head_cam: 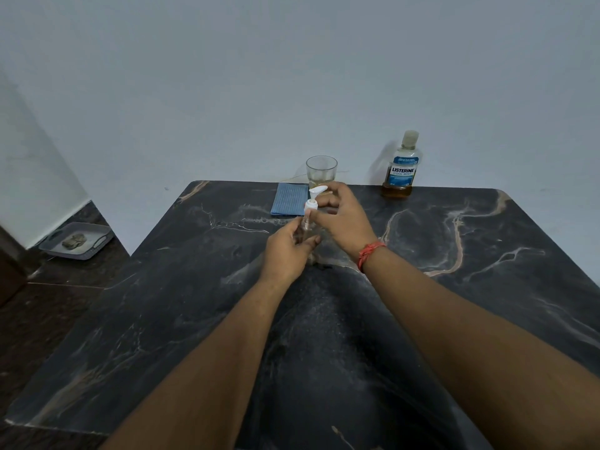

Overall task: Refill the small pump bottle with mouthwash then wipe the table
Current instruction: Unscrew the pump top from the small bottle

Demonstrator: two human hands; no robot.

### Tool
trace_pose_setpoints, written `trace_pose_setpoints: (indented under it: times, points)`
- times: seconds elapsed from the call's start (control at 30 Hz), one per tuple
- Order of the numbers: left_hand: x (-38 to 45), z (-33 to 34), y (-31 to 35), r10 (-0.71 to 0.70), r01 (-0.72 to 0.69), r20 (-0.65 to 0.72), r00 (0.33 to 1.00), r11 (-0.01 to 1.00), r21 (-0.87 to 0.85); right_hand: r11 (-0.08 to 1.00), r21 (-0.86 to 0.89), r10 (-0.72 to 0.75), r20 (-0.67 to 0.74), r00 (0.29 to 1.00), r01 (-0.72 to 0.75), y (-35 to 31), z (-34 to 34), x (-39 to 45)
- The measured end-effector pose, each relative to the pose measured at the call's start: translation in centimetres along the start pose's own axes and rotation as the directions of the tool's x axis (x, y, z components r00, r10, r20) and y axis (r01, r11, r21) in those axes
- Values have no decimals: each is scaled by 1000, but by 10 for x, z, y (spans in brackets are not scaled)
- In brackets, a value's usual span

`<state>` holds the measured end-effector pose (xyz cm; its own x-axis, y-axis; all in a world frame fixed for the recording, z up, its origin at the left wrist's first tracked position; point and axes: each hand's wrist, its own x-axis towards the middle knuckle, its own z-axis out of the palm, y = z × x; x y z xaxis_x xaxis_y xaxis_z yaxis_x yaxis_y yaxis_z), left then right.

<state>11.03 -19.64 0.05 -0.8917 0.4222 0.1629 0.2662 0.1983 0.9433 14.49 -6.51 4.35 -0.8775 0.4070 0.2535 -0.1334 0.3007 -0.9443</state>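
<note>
Small pump bottle (306, 230) upright mid-table, clear. Left hand (287, 254) grips body; right hand (341, 216) pinches white pump collar (310, 205). Likely twisting pump at neck. Next: steady body, turn collar. Mouthwash bottle (401, 167) far right, capped; glass (321, 172), blue cloth (289, 199) far centre.

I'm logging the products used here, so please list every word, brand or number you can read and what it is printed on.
"LISTERINE": on the label of the mouthwash bottle at the table's far right.
"COOL MINT": same label, just under the brand.
Smaller print above and below on that label: too small and blurred to read.
The pump bottle, glass and blue cloth show no readable text.
</note>
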Motion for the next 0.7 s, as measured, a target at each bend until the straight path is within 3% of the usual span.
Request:
trace_pose_setpoints:
  times: [0.2, 0.33, 0.53, 0.6, 0.7]
  points:
    - [0, -1, 2, 11, -11, 2, 1000, 1000, 19, 994, 90, -45, -83, 996, 53, -15, -10, 4]
    - [4, -3, 0, -7, 7, 2, 1000, 1000, 14, 974, 196, -68, -233, 970, 115, -32, -22, 11]
    - [18, -13, 6, 8, -7, -50, 999, 1000, 25, 919, 371, 46, -433, 900, 131, -38, -46, 27]
    - [25, -17, 6, 14, -11, -59, 998, 999, 48, 961, 270, 60, -421, 905, 62, -32, -50, 29]
    - [39, -19, 2, -10, 14, -62, 998, 998, 69, 995, -57, 61, -314, 948, -83, -17, -50, 29]
